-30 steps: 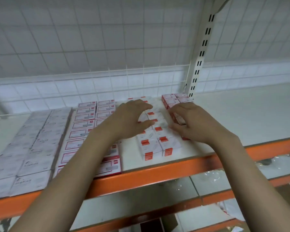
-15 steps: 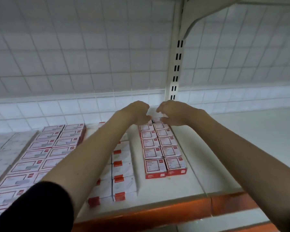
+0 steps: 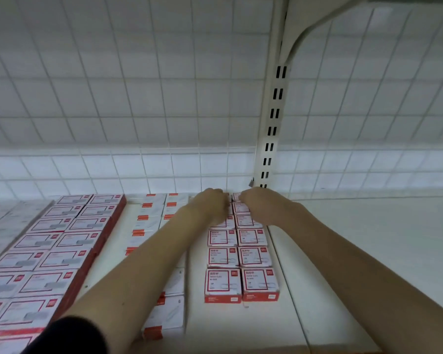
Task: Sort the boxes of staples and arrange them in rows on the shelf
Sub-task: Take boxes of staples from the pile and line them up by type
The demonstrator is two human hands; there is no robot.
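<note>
Two neat rows of small red-and-white staple boxes (image 3: 241, 259) run from front to back on the white shelf (image 3: 368, 251). My left hand (image 3: 212, 206) and my right hand (image 3: 257, 205) are side by side at the far end of these rows, by the back wall. Each has its fingers curled down over a far box, and the fingertips are hidden. Left of them runs a double row of white boxes with red ends (image 3: 151, 218), partly covered by my left forearm.
Wider red-bordered boxes (image 3: 69, 241) fill two rows further left, with pale grey boxes (image 3: 0, 221) beyond them. A wire grid (image 3: 138, 169) backs the shelf. A slotted white upright (image 3: 271, 129) stands just behind my right hand. Bare shelf lies to the right.
My view has come closer and higher over the shelf. Both hands have gone from the loose boxes near the front edge to the back end of the right-hand rows.
</note>
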